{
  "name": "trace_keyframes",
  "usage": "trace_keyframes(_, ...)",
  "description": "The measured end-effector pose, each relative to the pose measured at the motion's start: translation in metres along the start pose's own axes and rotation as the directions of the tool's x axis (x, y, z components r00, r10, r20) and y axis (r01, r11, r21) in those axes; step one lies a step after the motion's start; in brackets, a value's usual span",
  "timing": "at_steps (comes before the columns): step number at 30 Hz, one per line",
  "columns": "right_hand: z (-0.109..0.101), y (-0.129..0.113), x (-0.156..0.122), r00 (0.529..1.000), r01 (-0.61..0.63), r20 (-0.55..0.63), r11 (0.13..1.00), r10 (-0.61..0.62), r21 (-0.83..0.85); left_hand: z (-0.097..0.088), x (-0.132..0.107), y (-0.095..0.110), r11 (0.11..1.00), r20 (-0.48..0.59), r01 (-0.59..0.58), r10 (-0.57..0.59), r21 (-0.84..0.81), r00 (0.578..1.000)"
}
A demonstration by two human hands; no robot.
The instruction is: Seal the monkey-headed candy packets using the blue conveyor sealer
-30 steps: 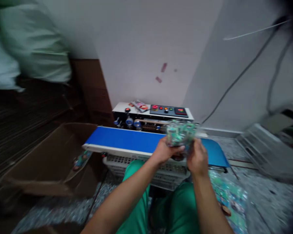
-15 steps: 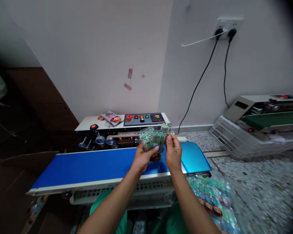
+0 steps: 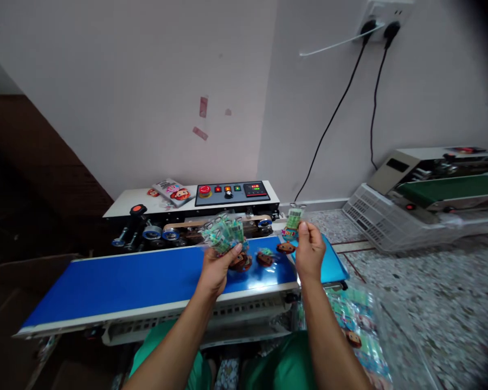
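My left hand (image 3: 217, 269) is closed round a bunch of small clear packets (image 3: 224, 233) with green barcode labels and brown doll-like faces, held above the blue conveyor belt (image 3: 146, 276). Pinched in my right hand (image 3: 310, 252) is a single packet (image 3: 293, 219), raised over the belt's right end, its barcode label upward and a brown face hanging at the bottom. Between the hands another packet (image 3: 265, 257) appears on or just over the belt; I cannot tell whether it touches. Behind the belt stands a sealing machine (image 3: 231, 194) with a lit control panel.
A pictured packet (image 3: 173, 192) lies on the machine top. Right of the belt, a large clear bag (image 3: 361, 325) holds several similar packets. A second machine with a green belt (image 3: 451, 192) sits over a white crate (image 3: 370, 222). Black cables (image 3: 329, 135) run down the wall.
My hands have moved apart: the left to the left with the bunch, the right to the right with one packet. A packet now shows between them. The view has shifted slightly.
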State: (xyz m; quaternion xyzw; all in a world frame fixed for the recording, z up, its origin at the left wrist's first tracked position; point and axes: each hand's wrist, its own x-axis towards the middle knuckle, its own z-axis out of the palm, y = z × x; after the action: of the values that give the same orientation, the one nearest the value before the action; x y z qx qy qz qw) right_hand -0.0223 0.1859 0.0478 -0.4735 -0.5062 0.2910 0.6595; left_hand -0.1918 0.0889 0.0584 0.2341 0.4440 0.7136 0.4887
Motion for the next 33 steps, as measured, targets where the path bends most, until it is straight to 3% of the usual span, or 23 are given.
trace_keyframes(6,-0.002,0.029,-0.001,0.974,-0.207,0.09,0.978,0.209,-0.026,0.001,0.0,-0.007,0.998,0.0,0.038,-0.038,0.047,0.999)
trace_keyframes(8,-0.001,0.032,-0.001,0.963,-0.238,0.123,0.971,0.238,-0.015,-0.003,0.001,-0.011,0.985,0.039,0.102,-0.108,0.137,0.993)
trace_keyframes(10,-0.001,0.033,-0.002,0.955,-0.256,0.152,0.967,0.254,-0.011,-0.008,0.001,-0.014,0.929,0.129,0.163,-0.216,0.331,0.968)
trace_keyframes(13,-0.002,0.032,-0.002,0.966,-0.23,0.117,0.973,0.231,-0.021,-0.018,0.002,-0.012,0.723,0.209,0.064,-0.283,0.688,0.936)
trace_keyframes(16,-0.002,0.03,-0.003,0.967,-0.234,0.104,0.972,0.234,-0.014,-0.031,0.005,-0.001,0.364,0.252,-0.186,-0.141,0.913,0.957)
trace_keyframes(19,-0.001,0.03,-0.003,0.967,-0.23,0.103,0.973,0.231,-0.024,-0.051,0.009,0.014,-0.095,0.309,-0.311,-0.033,0.946,0.95)
trace_keyframes(21,-0.001,0.03,-0.003,0.98,-0.181,0.076,0.982,0.184,-0.049,-0.073,0.012,0.025,-0.219,0.345,-0.34,-0.014,0.915,0.938)
trace_keyframes(27,0.002,0.027,-0.007,0.979,-0.199,0.056,0.98,0.198,0.021,-0.17,-0.012,0.049,-0.295,0.494,-0.461,0.044,0.837,0.868)
trace_keyframes(31,0.005,0.03,-0.006,0.975,-0.21,0.073,0.978,0.208,0.02,-0.214,-0.039,0.054,-0.345,0.452,-0.352,0.276,0.87,0.848)
trace_keyframes(33,0.001,0.036,-0.002,0.978,-0.195,0.071,0.98,0.197,-0.036,-0.223,-0.044,0.053,-0.277,0.42,-0.328,0.414,0.903,0.808)
